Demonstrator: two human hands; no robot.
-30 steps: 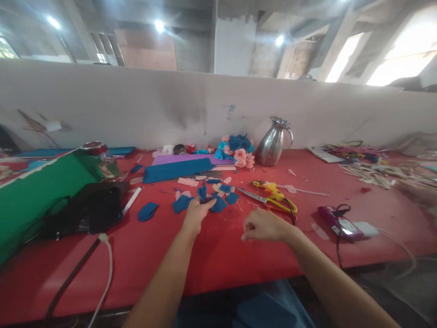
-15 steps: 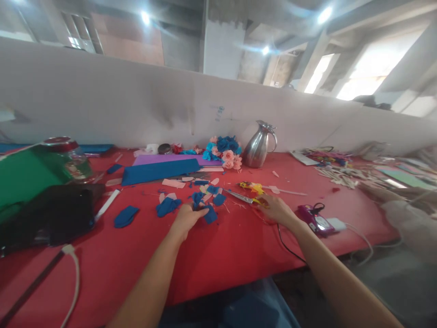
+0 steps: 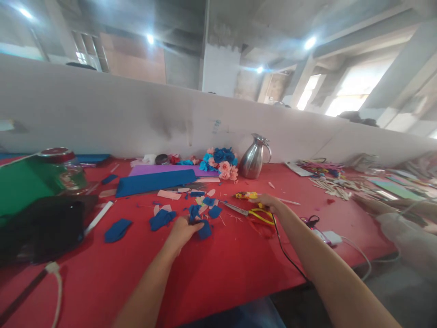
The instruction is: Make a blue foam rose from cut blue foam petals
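Note:
My left hand [image 3: 181, 230] pinches a piece of blue crepe paper [image 3: 205, 230] just above the red table; a crumpled blue part rises behind the thumb. My right hand [image 3: 268, 201] is closed around the back of a yellow glue gun [image 3: 245, 195], whose black cord [image 3: 285, 253] runs under my forearm to the table edge. Below that hand lie scissors with yellow handles [image 3: 261, 216], their blades pointing left towards the scraps. Cut blue petals [image 3: 118, 230] and a blue piece [image 3: 162, 219] rest left of my left hand.
Behind the scraps lie a blue sheet [image 3: 155, 182], a bunch of blue and pink paper flowers [image 3: 223, 161] and a steel jug [image 3: 252, 157]. A jar [image 3: 63, 171] and a black bag [image 3: 48, 228] stand left. Right are a white plug [image 3: 332, 238] and another person's arm [image 3: 375, 207].
My right hand has moved from the scissors' handles up to the yellow glue gun, leaving the scissors on the table. My left hand still holds the blue paper. The view has tilted up slightly.

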